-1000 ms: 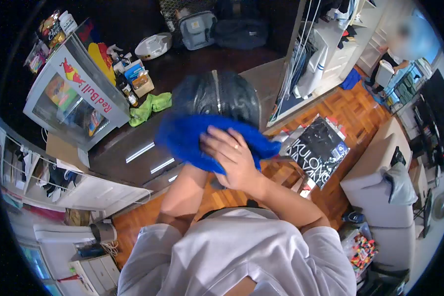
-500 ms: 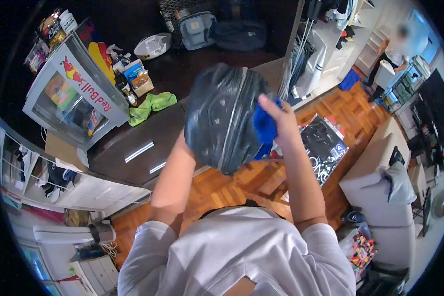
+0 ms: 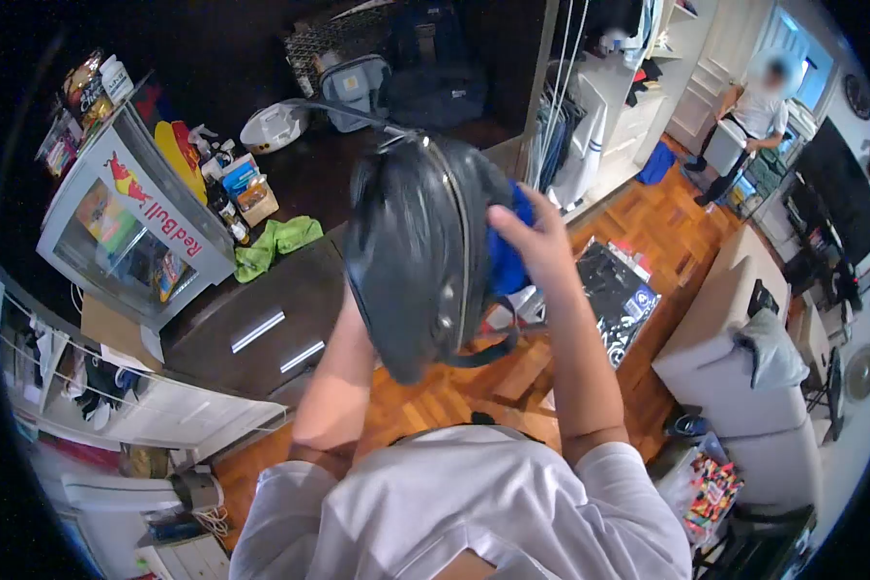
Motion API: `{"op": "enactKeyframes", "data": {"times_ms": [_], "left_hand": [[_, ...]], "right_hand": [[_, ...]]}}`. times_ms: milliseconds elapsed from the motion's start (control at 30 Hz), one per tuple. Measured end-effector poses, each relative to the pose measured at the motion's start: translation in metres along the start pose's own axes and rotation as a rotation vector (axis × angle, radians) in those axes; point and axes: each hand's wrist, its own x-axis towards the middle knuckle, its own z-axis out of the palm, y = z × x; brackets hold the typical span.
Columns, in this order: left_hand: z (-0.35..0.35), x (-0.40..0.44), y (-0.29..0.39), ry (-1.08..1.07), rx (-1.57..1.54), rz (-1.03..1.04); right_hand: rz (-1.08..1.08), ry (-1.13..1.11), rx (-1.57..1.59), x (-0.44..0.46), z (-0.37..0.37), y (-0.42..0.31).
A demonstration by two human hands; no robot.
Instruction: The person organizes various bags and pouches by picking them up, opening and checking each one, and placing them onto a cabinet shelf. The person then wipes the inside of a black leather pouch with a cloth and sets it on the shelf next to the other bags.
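Note:
A black leather-like bag (image 3: 411, 251) with a long zipper and straps is held up in front of my chest. At its right side is my right hand (image 3: 535, 235), closed round a blue cloth (image 3: 508, 253) that presses against the bag, thumb on top. My left forearm reaches up to the bag's lower left; my left hand is hidden behind the bag, so its fingers do not show. One strap runs from the bag's top towards the upper left, and another loops at its lower right.
Left stands a small Red Bull fridge (image 3: 135, 217); a green cloth (image 3: 275, 246) lies on the dark surface (image 3: 261, 329). A packaged black item (image 3: 617, 295) is on the floor. A sofa (image 3: 735, 377) stands right; another person (image 3: 754, 111) holds a white container (image 3: 724, 147) farther back.
The bag has tilted and turned, so its straps now show. My right hand and the blue cloth have shifted slightly left. The view has shifted, and the other person has turned.

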Motion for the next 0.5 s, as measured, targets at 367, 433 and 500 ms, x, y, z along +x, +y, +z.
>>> {"op": "enactKeyframes", "data": {"times_ms": [367,433,500], "left_hand": [[-0.054,-0.014,-0.048,0.117,0.171,-0.063],[-0.061,-0.019,-0.053,0.150,0.181,-0.071],[-0.068,-0.024,-0.054,0.179,0.190,-0.077]], "right_hand": [[-0.087,0.001,-0.761,-0.006,-0.004,0.061],[-0.036,0.038,-0.722,-0.010,-0.004,0.059],[-0.046,0.054,-0.789,-0.012,-0.003,0.056]]}}
